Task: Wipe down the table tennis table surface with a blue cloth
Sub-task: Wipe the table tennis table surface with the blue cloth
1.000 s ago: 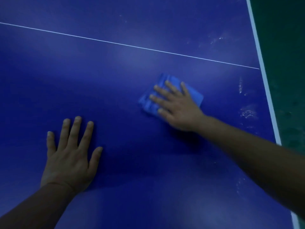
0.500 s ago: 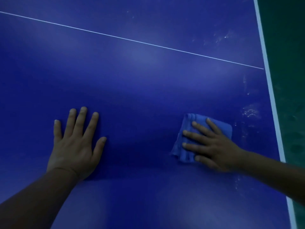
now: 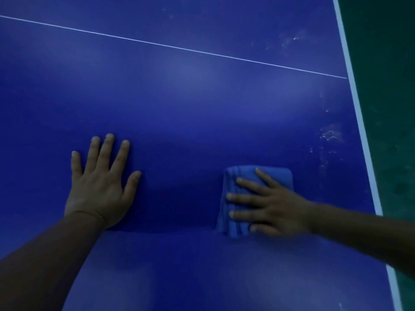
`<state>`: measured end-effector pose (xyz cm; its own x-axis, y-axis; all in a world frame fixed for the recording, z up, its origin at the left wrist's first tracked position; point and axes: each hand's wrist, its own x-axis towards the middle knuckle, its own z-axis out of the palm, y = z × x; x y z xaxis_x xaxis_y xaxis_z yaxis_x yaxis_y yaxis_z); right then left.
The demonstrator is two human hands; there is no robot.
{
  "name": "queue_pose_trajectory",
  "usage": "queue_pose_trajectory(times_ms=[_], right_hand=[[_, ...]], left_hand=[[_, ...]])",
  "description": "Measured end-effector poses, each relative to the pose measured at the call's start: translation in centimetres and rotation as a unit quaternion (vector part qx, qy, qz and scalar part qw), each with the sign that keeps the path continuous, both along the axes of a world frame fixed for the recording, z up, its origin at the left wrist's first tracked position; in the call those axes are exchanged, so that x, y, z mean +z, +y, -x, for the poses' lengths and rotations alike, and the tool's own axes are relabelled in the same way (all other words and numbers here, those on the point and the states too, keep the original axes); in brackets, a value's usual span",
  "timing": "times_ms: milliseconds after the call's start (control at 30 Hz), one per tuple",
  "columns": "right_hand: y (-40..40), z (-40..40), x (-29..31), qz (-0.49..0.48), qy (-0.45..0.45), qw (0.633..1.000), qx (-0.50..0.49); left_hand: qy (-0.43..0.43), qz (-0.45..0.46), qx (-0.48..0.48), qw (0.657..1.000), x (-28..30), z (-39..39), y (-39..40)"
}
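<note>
Wiping: right hand (image 3: pixel 276 205), fingers spread, presses folded blue cloth (image 3: pixel 238 198) flat near dark-blue bench (image 3: pixel 202 104) right edge. Left hand (image 3: pixel 101 187) braces, spread flat. Overlap passes toward whitish smudges (image 3: pixel 330 135); keep pressure even.

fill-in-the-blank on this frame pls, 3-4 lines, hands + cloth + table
1. The right hand presses flat on a folded ____ cloth.
2. The left hand lies palm down on the bare table tennis table and holds ____.
3. White smudges show near the table's ____ edge, beside the white border line.
4. The cloth lies on the near side of the thin white ____ that crosses the table.

Missing words: blue; nothing; right; line
</note>
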<state>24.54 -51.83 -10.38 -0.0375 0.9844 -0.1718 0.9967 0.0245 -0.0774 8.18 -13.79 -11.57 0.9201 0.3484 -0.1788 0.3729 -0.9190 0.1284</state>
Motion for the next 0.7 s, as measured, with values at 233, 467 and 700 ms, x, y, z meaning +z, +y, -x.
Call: queue_pose_trajectory(times_ms=[233,467,700], right_hand=[[1.4,-12.5,-0.1,-0.060,-0.053,0.833,-0.548],[-4.0,9.9,-0.6,-0.053,0.005,0.993,-0.110],[-1.0,-4.6,0.2,-0.048,0.001,0.857,-0.512]], left_hand=[[-0.016,0.003,0.005,1.000,0.0,-0.1,-0.2],[-0.002,-0.051,-0.007,0.999,0.3,0.0,-0.3],[0.010,-0.044,-0.015,0.999,1.9,3.2,-4.6]])
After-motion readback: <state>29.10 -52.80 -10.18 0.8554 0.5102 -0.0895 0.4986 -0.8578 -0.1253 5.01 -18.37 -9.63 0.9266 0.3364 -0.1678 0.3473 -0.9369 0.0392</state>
